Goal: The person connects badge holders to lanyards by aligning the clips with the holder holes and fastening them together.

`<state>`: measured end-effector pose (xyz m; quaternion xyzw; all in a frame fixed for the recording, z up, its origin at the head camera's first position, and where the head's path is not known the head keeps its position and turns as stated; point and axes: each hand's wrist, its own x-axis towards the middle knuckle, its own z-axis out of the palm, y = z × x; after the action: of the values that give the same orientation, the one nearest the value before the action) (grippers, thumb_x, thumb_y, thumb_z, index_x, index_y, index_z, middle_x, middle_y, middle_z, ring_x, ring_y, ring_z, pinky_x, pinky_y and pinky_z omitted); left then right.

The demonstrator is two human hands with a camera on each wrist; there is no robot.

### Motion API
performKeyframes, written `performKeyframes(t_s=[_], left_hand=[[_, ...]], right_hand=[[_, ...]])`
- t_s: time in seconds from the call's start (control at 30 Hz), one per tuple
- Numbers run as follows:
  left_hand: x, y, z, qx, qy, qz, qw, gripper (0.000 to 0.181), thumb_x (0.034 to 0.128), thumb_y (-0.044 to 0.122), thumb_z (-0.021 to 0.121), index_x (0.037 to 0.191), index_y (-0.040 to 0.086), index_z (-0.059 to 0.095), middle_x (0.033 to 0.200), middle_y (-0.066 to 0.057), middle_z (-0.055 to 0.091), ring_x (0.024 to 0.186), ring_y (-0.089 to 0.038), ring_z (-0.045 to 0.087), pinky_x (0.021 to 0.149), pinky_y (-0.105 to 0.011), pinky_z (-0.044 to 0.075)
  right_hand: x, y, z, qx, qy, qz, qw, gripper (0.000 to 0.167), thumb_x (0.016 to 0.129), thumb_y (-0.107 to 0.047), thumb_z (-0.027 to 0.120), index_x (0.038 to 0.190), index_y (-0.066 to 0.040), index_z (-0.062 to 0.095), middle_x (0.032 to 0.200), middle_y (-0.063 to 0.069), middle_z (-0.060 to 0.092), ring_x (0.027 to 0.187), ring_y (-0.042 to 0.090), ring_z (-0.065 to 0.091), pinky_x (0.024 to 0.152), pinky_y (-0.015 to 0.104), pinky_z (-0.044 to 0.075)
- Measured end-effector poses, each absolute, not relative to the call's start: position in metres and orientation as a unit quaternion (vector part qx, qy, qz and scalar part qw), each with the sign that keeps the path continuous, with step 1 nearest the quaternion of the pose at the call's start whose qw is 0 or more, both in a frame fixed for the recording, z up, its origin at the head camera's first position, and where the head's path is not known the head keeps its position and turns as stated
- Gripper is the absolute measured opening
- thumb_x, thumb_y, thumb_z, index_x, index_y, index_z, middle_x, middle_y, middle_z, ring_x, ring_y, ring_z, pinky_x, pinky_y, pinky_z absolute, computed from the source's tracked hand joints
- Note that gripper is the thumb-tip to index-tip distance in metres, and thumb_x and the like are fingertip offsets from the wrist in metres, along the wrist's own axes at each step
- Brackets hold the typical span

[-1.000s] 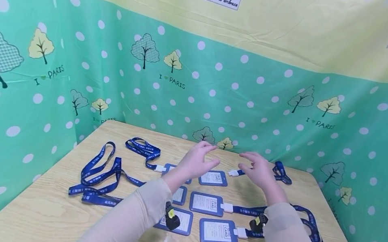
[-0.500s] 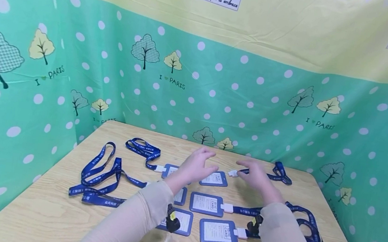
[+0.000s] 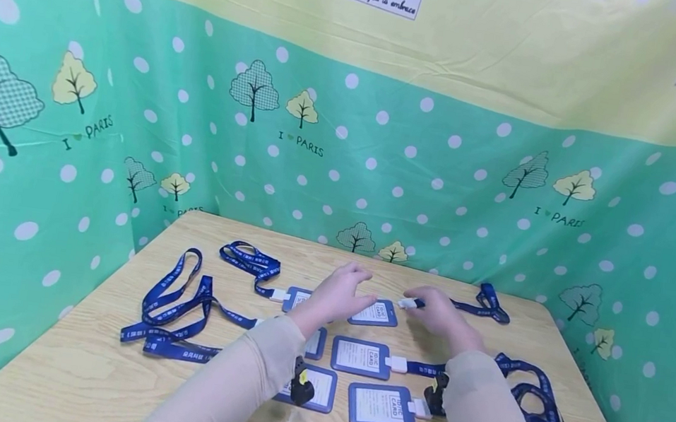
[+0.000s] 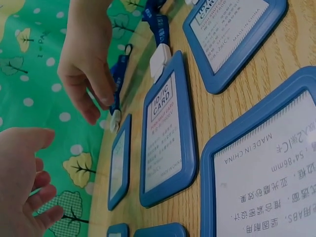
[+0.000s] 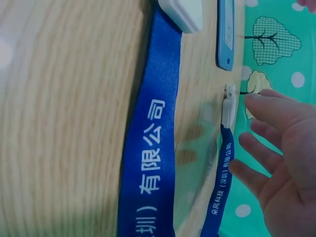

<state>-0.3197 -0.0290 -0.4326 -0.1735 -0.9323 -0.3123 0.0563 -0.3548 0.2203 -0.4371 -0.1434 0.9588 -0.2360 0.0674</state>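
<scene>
At the far right of the table lies a blue lanyard [image 3: 488, 306] with a white clip [image 3: 408, 304]. My right hand [image 3: 442, 317] hovers at that clip, fingers loosely spread; in the right wrist view the fingertips are beside the strap, and contact cannot be told. A blue-framed card holder [image 3: 374, 313] lies just left of the clip, apart from it. Over the far left card holder [image 3: 296, 297], partly hiding it, is my left hand [image 3: 336, 293]. Its fingers [image 4: 47, 140] are relaxed and hold nothing.
Two card holders [image 3: 360, 356] on the right lie clipped to lanyards. More lanyards [image 3: 171, 310] spread over the left side, their card holders [image 3: 315, 388] partly behind my left forearm. A green patterned cloth [image 3: 350, 170] hangs behind the table.
My right hand has moved left and down to the white clip of the far right lanyard. My left hand has lowered slightly. The card holders have not moved.
</scene>
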Motion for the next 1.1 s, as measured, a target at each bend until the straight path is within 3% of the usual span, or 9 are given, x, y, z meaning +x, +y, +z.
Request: performKeyframes(t_s=[0.2, 0.47, 0.93, 1.1], left_hand=[[-0.3209, -0.0296, -0.4355, -0.174, -0.934, -0.308, 0.046, 0.058, 0.097, 0.039, 0.069, 0.145, 0.008, 0.055, 0.137, -0.005, 0.056, 0.128, -0.025, 0.054, 0.109, -0.042, 0.045], [-0.3253, -0.0328, -0.4411, -0.162, -0.942, -0.291, 0.039, 0.059, 0.0965, 0.041, 0.069, 0.145, 0.009, 0.056, 0.142, -0.006, 0.054, 0.131, -0.025, 0.052, 0.111, -0.041, 0.043], [-0.3253, -0.0312, -0.4411, -0.165, -0.943, -0.288, 0.037, 0.058, 0.0969, 0.039, 0.07, 0.145, 0.009, 0.056, 0.141, -0.007, 0.054, 0.129, -0.026, 0.054, 0.11, -0.042, 0.044], [-0.323, -0.0283, -0.4384, -0.172, -0.941, -0.29, 0.032, 0.058, 0.0967, 0.039, 0.069, 0.145, 0.01, 0.056, 0.142, -0.007, 0.054, 0.129, -0.026, 0.054, 0.11, -0.042, 0.043]], right_hand=[[-0.3534, 0.2191, -0.4401, -0.144, 0.96, -0.219, 0.095, 0.045, 0.101, -0.013, 0.063, 0.145, -0.013, 0.057, 0.152, 0.017, 0.048, 0.143, 0.043, 0.037, 0.116, 0.063, 0.027], [-0.3515, 0.2183, -0.4427, -0.144, 0.964, -0.195, 0.111, 0.041, 0.101, -0.012, 0.061, 0.142, -0.011, 0.06, 0.15, 0.02, 0.049, 0.142, 0.045, 0.038, 0.115, 0.063, 0.027], [-0.3524, 0.2203, -0.4415, -0.141, 0.967, -0.174, 0.117, 0.039, 0.103, -0.012, 0.056, 0.142, -0.012, 0.06, 0.154, 0.025, 0.042, 0.143, 0.048, 0.033, 0.116, 0.064, 0.025], [-0.3527, 0.2229, -0.4422, -0.146, 0.968, -0.17, 0.113, 0.04, 0.101, -0.01, 0.059, 0.142, -0.01, 0.06, 0.15, 0.023, 0.048, 0.141, 0.047, 0.038, 0.115, 0.063, 0.029]])
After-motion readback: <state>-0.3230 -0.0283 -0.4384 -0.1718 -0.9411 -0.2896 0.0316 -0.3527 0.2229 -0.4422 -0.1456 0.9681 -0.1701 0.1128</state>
